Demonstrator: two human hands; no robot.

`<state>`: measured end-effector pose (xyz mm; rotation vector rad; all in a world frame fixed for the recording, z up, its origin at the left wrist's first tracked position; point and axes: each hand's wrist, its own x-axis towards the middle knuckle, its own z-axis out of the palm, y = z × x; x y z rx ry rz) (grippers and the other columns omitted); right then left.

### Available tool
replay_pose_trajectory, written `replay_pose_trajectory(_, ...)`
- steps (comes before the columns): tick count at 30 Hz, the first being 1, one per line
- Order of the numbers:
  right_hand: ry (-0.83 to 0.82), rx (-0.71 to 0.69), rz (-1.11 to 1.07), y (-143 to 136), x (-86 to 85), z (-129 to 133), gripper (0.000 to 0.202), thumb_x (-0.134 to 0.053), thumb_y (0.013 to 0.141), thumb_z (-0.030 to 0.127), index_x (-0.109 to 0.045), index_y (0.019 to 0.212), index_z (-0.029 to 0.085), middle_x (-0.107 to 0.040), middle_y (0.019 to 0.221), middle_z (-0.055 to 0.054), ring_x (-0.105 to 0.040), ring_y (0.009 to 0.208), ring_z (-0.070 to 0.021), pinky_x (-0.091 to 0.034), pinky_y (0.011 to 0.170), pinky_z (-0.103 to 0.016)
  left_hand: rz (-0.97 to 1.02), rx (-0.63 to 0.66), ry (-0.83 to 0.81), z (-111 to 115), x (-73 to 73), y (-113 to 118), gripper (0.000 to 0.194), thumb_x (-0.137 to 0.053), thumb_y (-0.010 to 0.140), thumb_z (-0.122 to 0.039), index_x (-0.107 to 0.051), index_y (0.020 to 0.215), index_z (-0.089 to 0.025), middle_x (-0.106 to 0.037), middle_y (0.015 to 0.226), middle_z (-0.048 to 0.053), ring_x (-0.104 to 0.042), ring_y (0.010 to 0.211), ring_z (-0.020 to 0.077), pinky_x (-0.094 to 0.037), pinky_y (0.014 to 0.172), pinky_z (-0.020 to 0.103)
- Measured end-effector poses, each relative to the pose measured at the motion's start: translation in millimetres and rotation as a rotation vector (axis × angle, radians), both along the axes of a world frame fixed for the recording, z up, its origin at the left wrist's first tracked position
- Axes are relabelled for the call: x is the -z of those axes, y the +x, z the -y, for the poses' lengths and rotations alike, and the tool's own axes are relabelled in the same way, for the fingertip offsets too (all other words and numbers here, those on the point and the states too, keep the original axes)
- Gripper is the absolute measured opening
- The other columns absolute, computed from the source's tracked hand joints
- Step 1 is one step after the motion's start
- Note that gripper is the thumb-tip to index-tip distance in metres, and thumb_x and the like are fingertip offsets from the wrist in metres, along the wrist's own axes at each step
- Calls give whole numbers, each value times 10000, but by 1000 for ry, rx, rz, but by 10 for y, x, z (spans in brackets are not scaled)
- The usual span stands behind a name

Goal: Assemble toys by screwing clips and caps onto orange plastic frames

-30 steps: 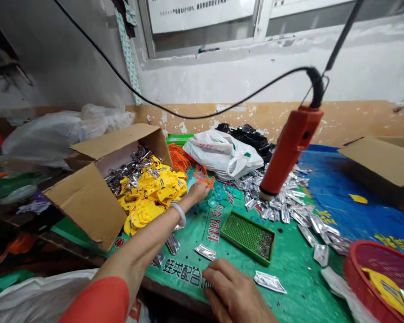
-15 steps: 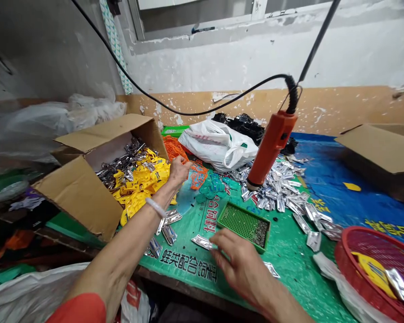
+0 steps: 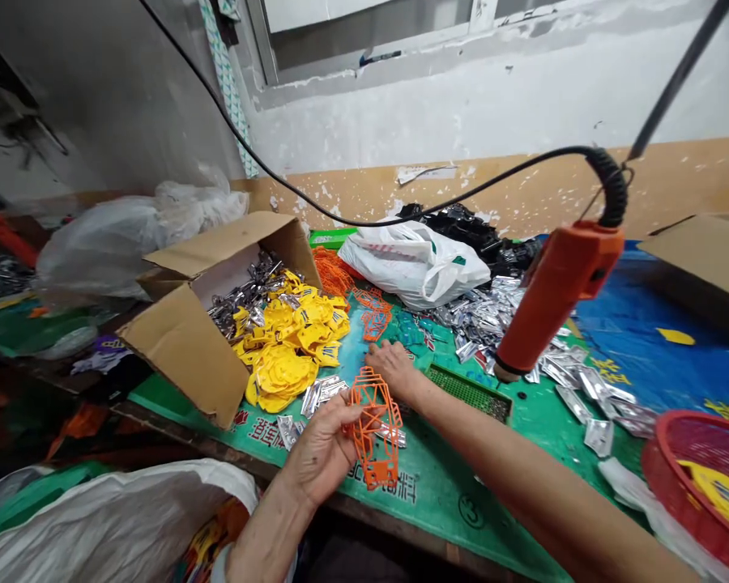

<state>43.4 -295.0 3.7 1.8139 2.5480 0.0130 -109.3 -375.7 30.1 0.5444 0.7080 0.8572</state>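
Near centre, the left hand (image 3: 323, 449) pinches an orange openwork plastic frame (image 3: 381, 474) by its left edge alone, so it could twist or snag; the right hand (image 3: 392, 371) half-curls, any hold unclear.

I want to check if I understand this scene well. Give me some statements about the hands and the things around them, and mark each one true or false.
1. The left hand holds an orange frame. True.
2. The red tool lies flat on the table. False: the tool hangs tilted over the table.
3. A yellow piece is in the red basket. True.
4. The white bag is inside the left carton. False: the bag is outside, to the right of the left carton.
5. The right hand grips the red tool. False: the right hand is away from the tool, left of the green tray.
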Motion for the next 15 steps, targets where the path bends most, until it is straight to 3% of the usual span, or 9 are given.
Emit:
replay_pose_trajectory(8, 6, -80, 30, -5, 21, -123, 333, -556, 901, 321, -549, 1194, 163, -584, 1202, -91, -603, 1025, -215, -521, 851, -429, 4, 55, 19, 98, 81, 64, 203, -724, 660, -138, -653, 850, -133, -740, 806, 59, -689, 720, 171, -542, 700, 267)
replay_pose_trajectory(15, 31, -8, -184, 46, -79, -132, 334, -557, 901, 326, -551, 1190, 159, -584, 1200, -92, -605, 1022, -213, -521, 852, -428, -32, 7, -37, 230, 103, 58, 195, -723, 654, -141, -663, 839, -128, -748, 804, 68, -698, 703, 174, -549, 692, 269)
